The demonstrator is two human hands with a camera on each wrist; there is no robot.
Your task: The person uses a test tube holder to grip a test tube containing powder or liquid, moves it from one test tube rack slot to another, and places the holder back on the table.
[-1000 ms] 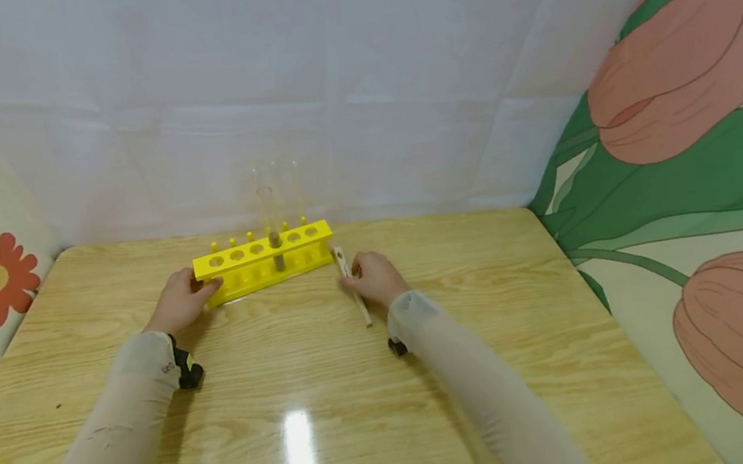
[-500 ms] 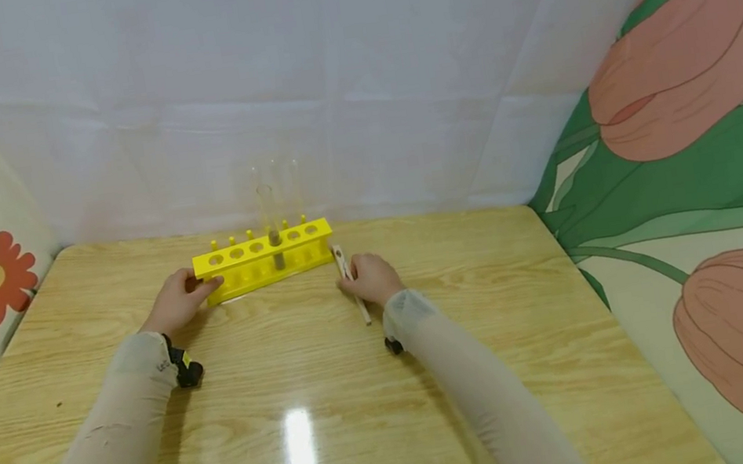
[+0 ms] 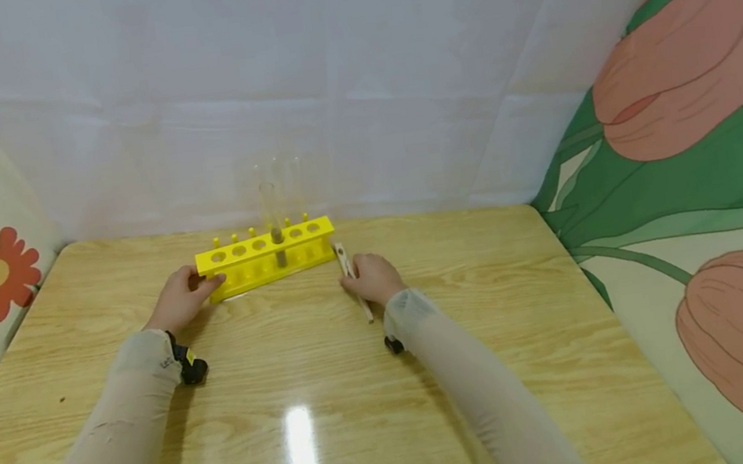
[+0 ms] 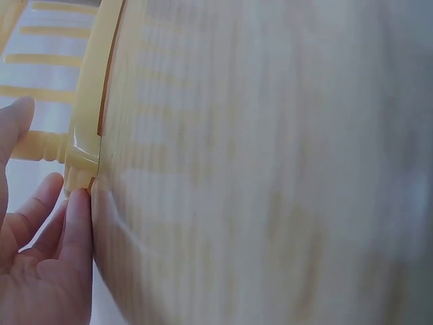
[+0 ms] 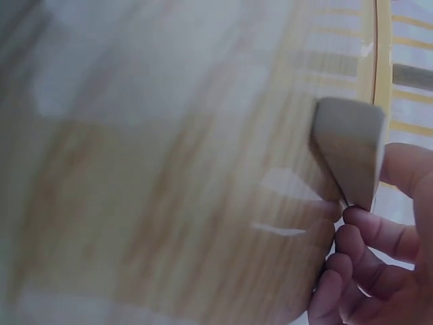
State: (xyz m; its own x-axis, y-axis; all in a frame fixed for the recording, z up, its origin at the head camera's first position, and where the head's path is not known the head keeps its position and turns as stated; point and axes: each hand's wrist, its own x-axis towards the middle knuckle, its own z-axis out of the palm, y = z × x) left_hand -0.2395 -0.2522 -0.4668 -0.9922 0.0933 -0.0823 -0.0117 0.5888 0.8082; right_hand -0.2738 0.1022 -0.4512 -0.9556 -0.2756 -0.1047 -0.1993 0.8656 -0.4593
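Observation:
A yellow test tube rack point(image 3: 249, 254) stands near the back of the table. My left hand point(image 3: 181, 297) holds its left end, thumb in front; in the left wrist view the fingertips touch the end of the rack's base point(image 4: 88, 88). One glass test tube point(image 3: 281, 258) with dark contents stands upright in a hole right of the rack's middle. Just right of the rack, my right hand point(image 3: 374, 277) pinches a wooden test tube clamp point(image 3: 342, 256) between thumb and fingers. The clamp's end point(image 5: 348, 135) shows low over the table in the right wrist view.
Several clear test tubes point(image 3: 298, 183) stand faintly visible behind the rack, over its rear pegs. The wood-grain table point(image 3: 337, 395) is glossy, with a bright reflection at the front. A white cloth point(image 3: 181, 92) hangs directly behind; flower-patterned panels point(image 3: 688, 100) flank both sides.
Both hands keep their places on the rack and the clamp. The picture shifts slightly as the head moves; little else differs.

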